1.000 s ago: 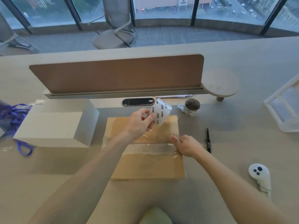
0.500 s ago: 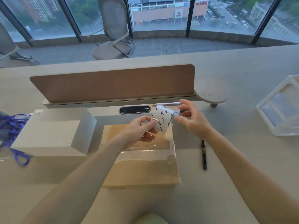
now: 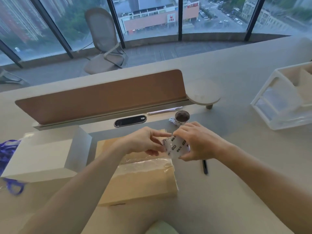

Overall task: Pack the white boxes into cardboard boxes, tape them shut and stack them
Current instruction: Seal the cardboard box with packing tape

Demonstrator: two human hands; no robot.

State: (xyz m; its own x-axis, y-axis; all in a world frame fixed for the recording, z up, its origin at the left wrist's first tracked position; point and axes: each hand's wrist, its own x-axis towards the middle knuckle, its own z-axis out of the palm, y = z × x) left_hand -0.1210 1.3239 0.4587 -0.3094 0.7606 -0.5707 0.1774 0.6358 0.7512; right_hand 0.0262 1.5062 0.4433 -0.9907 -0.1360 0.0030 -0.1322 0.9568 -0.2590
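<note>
Both hands meet over the far right corner of the cardboard box (image 3: 140,181), holding a tape roll (image 3: 176,147) between them. The roll is white with small black printed marks, too blurred to read. The left hand (image 3: 143,142) has its fingers curled, thumb and fingertips pinching the roll's left edge. The right hand (image 3: 197,142) curls its fingers round the roll's right side, thumb underneath.

The box lies flat on the tabletop (image 3: 236,166), flaps closed, with a wrinkled strip of clear tape (image 3: 146,162) running across its top. The strip's right end reaches the box's right edge, below the roll. The box's long front edge faces the person.

A white box (image 3: 42,157) stands just left of it, a narrow gap between them. A purple bag (image 3: 8,154) touches the white box's left side.

A second roll (image 3: 181,118) with the same kind of print stands behind the hands, near a brown divider (image 3: 101,97). A dark pen (image 3: 204,167) lies just right of the box. From the pen, a wide stretch of tabletop runs to a white organiser (image 3: 287,100) at the right edge.

Through the window, a building carries a red sign (image 3: 171,18) with a white logo; its characters cannot be read.
</note>
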